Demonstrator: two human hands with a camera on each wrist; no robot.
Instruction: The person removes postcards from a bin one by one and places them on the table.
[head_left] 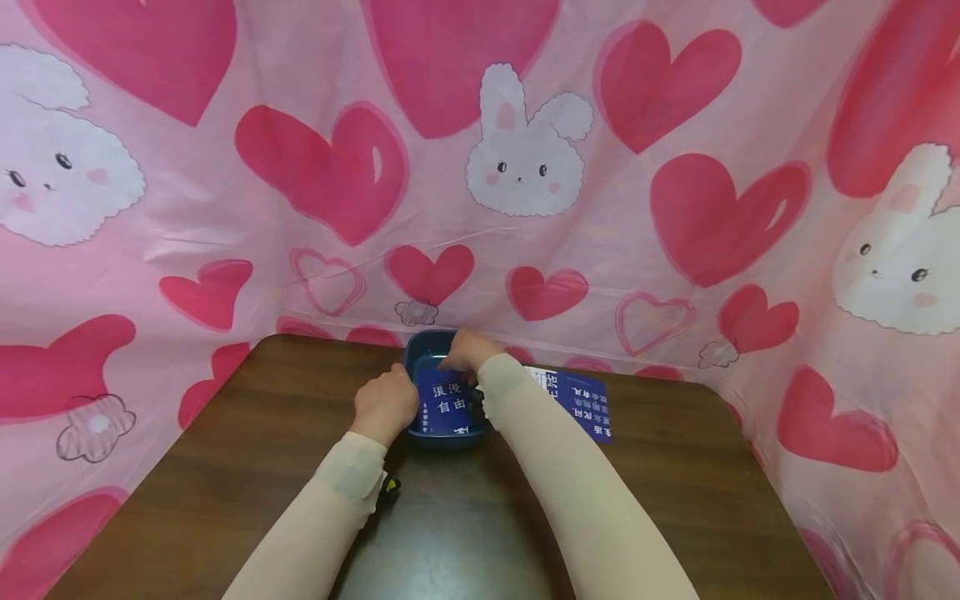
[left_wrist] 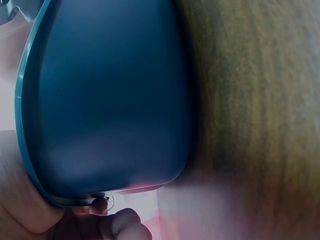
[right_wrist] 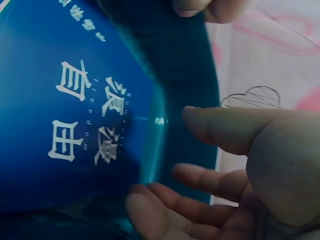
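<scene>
A dark blue plastic basin (head_left: 442, 442) stands near the table's far edge. Inside it lies a blue card (head_left: 442, 407) printed with large white characters. My left hand (head_left: 386, 404) grips the basin's left rim; the left wrist view shows the basin's outer wall (left_wrist: 115, 100) close up, with fingers and thumb around its edge. Over the far right part of the basin is my right hand (head_left: 474, 352). In the right wrist view its thumb and fingers are parted, with nothing held between them, beside the card's upper end.
A second blue printed card (head_left: 588, 404) and a white printed piece (head_left: 540, 379) lie on the wooden table (head_left: 675, 483), right of the basin and partly behind my right forearm. A pink curtain (head_left: 442, 225) with hearts and rabbits hangs behind the table and along its sides.
</scene>
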